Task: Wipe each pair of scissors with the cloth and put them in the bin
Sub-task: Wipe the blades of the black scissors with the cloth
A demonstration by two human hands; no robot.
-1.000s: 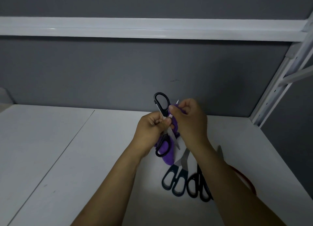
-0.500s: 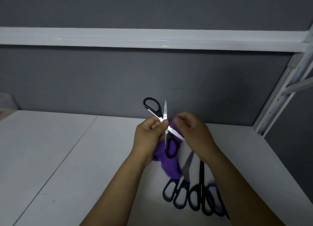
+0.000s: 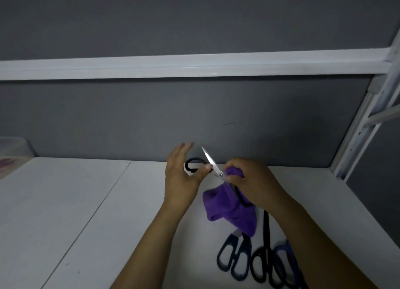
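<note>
Grey wall (image 3: 151, 115) with a white rail (image 3: 151, 68) across it; a white table (image 3: 75, 213) below. The scissors (image 3: 213, 164) are held in the air between both hands, splayed wide, with one bare blade pointing up and away. The left hand (image 3: 181, 178) is released: fingers straight and raised, thumb resting on the black handle loop. The right hand (image 3: 253, 184) is clenched on a purple cloth (image 3: 229, 213), pinching it against the scissors just past the pivot. The rest of the cloth hangs under that hand, and the second handle shows dark against it. Nearer the person than the right hand, beside its forearm, lie a navy-handled pair (image 3: 233, 260), a black pair (image 3: 265, 245) and a blue-handled pair (image 3: 285, 256), partly overlapping. A translucent bin (image 3: 13, 148) stands well left of the left hand, only partly in view.
</note>
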